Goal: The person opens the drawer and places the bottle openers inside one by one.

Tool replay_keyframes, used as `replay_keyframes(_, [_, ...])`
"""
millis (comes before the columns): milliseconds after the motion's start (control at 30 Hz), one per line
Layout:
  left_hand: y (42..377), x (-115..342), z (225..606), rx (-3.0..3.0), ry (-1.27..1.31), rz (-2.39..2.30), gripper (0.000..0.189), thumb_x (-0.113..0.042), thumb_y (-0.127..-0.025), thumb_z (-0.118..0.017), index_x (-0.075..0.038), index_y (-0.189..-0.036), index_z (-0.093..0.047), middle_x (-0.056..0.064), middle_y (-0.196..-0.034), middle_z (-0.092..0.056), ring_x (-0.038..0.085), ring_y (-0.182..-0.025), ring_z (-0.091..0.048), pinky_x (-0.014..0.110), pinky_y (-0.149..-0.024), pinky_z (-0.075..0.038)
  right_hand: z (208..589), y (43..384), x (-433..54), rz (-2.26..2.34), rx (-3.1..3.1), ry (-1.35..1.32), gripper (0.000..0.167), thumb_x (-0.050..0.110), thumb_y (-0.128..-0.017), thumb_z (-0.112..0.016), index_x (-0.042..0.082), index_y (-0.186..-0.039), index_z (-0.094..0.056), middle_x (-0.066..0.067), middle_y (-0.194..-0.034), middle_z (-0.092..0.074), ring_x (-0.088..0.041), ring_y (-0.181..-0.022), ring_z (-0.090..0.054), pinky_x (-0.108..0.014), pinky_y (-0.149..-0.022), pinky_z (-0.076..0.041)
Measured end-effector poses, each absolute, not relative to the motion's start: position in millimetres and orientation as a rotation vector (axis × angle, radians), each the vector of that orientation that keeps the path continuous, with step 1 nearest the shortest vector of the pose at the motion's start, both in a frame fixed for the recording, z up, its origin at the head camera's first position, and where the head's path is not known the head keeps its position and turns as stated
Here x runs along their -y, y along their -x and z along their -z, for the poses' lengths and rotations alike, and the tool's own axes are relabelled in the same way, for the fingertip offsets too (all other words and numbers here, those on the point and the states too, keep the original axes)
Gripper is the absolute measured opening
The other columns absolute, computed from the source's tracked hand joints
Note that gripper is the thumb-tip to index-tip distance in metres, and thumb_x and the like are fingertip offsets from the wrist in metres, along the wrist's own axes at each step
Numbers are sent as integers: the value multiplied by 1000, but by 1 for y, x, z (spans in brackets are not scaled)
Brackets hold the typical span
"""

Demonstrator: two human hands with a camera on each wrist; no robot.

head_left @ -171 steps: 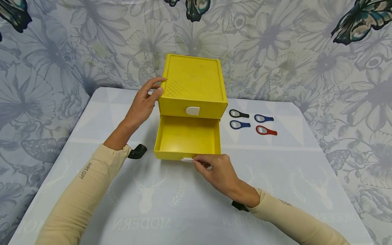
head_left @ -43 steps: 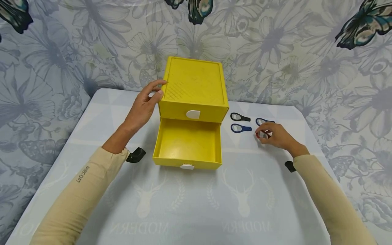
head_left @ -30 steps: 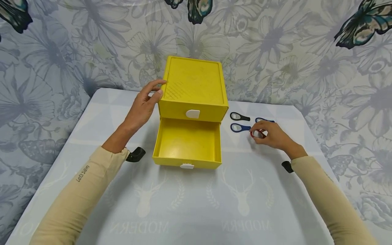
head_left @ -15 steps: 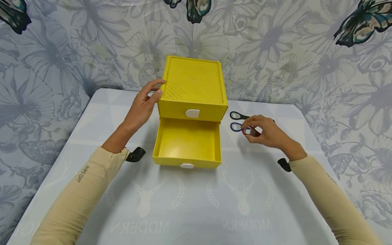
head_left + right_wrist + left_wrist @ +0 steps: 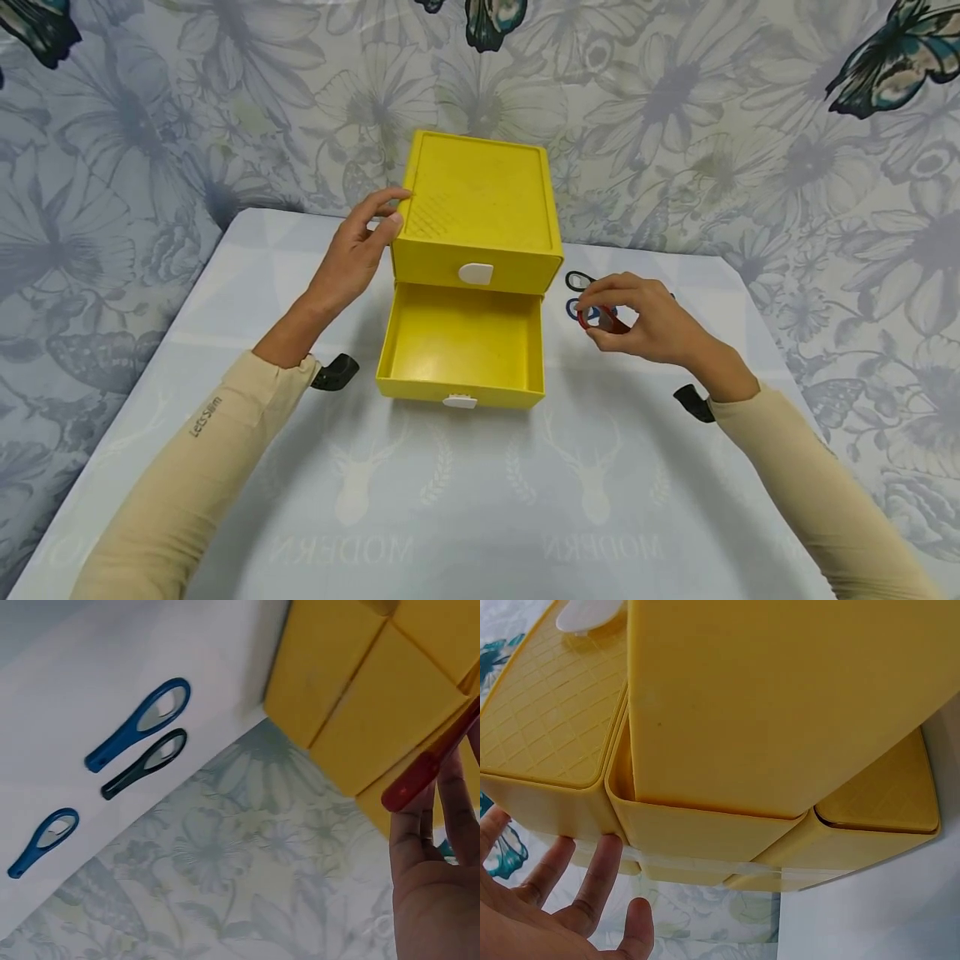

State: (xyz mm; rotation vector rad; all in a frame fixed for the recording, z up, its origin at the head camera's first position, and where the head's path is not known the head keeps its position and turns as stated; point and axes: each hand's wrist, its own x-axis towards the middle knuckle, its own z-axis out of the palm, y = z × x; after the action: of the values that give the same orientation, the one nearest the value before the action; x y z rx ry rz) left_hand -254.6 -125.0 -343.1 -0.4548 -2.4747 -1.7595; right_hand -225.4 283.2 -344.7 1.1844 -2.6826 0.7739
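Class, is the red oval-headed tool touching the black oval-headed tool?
Apart. The right wrist view shows a wide gap: floral backdrop between the red tool and the black tool.

The head camera looked forward and down over the tabletop [image 5: 465, 483]. From closer in, the left wrist's faced the yellow drawer unit [image 5: 480, 200], the right wrist's the tabletop's far edge; all three shared the unit.

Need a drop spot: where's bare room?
Free: inside the open drawer; table in front of it, between left sleeve and right sleeve. Crowded: right of the yellow box, where the right hand holds a red tool near blue tools and a black one.
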Motion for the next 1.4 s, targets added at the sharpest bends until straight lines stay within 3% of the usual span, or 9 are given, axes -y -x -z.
replay_keyframes(400, [255, 124, 346, 2479, 441, 1742, 45, -42, -107, -40, -29, -151, -43, 12, -148, -41, 29, -100, -46, 40, -81, -35, 314, 203, -239, -772, 2641, -1309, 28, 5, -80, -78, 13, -107, -77, -1, -111, -69, -10, -81, -56, -17, -66, -45])
replay_keyframes(767, [254, 124, 345, 2470, 457, 1748, 45, -40, -108, -39, -28, -151, -42, 13, -147, -40, 27, -94, -43, 39, -78, -34, 295, 190, -199, -606, 2654, -1415, 19, 15, -85, -75, 13, -104, -78, -2, -111, -70, -14, -90, -56, -28, -71, -47])
replay_keyframes(1033, [255, 124, 347, 2456, 474, 1755, 45, -39, -108, -41, -26, -151, -43, 13, -149, -39, 27, -109, -49, 45, -94, -38, 296, 190, -164, -545, 2663, -1540, 17, 15, -88, -71, 12, -104, -77, -1, -110, -70, -13, -87, -57, -26, -76, -48])
replay_keyframes(1233, [254, 125, 346, 2462, 466, 1755, 45, -41, -107, -41, -27, -150, -43, 13, -146, -41, 28, -106, -48, 46, -94, -38, 303, 196, -138, -534, 2652, -1632, 14, 16, -91, -68, 11, -100, -77, -1, -103, -70, -12, -74, -59, -23, -72, -48])
replay_keyframes(1400, [254, 125, 345, 2467, 470, 1754, 46, -44, -107, -41, -29, -150, -44, 12, -146, -41, 27, -112, -49, 47, -99, -39, 308, 203, -121, -464, 2678, -1661, 11, 17, -91, -69, 13, -98, -76, 1, -101, -70, -12, -84, -61, -23, -75, -49])
